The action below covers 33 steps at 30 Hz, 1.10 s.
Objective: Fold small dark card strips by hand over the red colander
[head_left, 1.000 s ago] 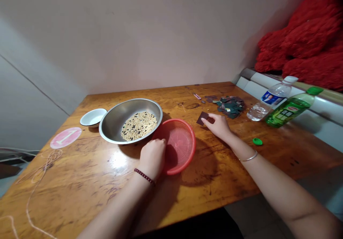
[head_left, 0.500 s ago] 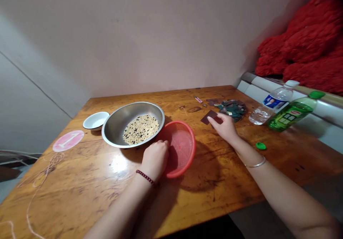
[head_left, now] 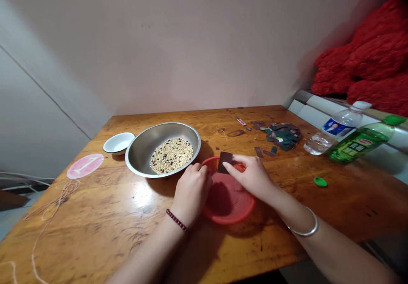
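Left hand (head_left: 193,190), grip hidden, basket (head_left: 227,221) partly covered

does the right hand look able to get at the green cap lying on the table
Probably yes: nothing appears to block the green cap on the table, though the right hand would likely have to free its fingers from the dark flat piece.

We count two bottles (head_left: 338,127) by the right edge of the table (head_left: 105,229), one loose cap (head_left: 320,182), one basket (head_left: 232,201), two bowls (head_left: 143,150), two bracelets (head_left: 176,220) and one pink disc (head_left: 85,165) near the left edge.
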Each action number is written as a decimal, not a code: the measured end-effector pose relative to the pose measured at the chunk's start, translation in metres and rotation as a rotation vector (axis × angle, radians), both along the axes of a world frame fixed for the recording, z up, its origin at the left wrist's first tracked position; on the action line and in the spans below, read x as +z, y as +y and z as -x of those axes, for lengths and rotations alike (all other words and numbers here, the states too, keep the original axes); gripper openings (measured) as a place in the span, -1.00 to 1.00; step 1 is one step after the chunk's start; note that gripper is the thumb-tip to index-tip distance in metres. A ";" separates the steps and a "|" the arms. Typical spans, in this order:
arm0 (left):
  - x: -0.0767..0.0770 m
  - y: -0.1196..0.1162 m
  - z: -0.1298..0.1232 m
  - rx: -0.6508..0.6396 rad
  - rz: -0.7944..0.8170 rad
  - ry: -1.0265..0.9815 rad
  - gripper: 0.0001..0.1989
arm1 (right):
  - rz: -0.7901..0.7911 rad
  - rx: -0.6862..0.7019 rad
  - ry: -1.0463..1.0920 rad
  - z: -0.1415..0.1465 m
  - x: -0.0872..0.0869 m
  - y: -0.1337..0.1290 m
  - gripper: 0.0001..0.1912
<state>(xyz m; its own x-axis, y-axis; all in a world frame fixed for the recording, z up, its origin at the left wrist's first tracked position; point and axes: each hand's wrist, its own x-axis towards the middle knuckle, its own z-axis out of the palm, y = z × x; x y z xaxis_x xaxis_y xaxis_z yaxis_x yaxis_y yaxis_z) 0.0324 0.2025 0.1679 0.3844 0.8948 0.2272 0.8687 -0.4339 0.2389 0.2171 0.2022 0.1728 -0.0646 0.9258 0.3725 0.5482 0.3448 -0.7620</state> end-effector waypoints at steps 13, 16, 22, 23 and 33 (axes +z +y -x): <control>-0.006 -0.015 -0.013 -0.197 -0.246 -0.266 -0.84 | 0.409 0.305 0.403 -0.006 -0.021 0.008 -0.75; -0.007 -0.014 -0.012 -0.192 -0.261 -0.281 -0.85 | 0.429 0.353 0.357 -0.012 -0.013 0.009 -0.69; -0.006 -0.013 -0.009 -0.206 -0.249 -0.219 -0.84 | 0.373 0.351 0.237 -0.012 -0.009 0.006 -0.57; -0.006 -0.013 -0.009 -0.199 -0.250 -0.209 -0.85 | 0.352 0.337 0.220 -0.011 -0.010 0.005 -0.58; -0.005 -0.016 -0.015 -0.144 -0.211 -0.263 -0.85 | 0.226 0.209 0.133 -0.006 -0.020 0.001 -0.67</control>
<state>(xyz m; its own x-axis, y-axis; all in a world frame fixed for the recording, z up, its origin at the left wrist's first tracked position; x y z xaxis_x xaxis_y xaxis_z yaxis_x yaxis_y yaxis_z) 0.0475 0.1862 0.1628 0.4067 0.7586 0.5089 0.7162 -0.6106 0.3378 0.2227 0.2029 0.1532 -0.2265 0.9578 0.1771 0.3737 0.2534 -0.8923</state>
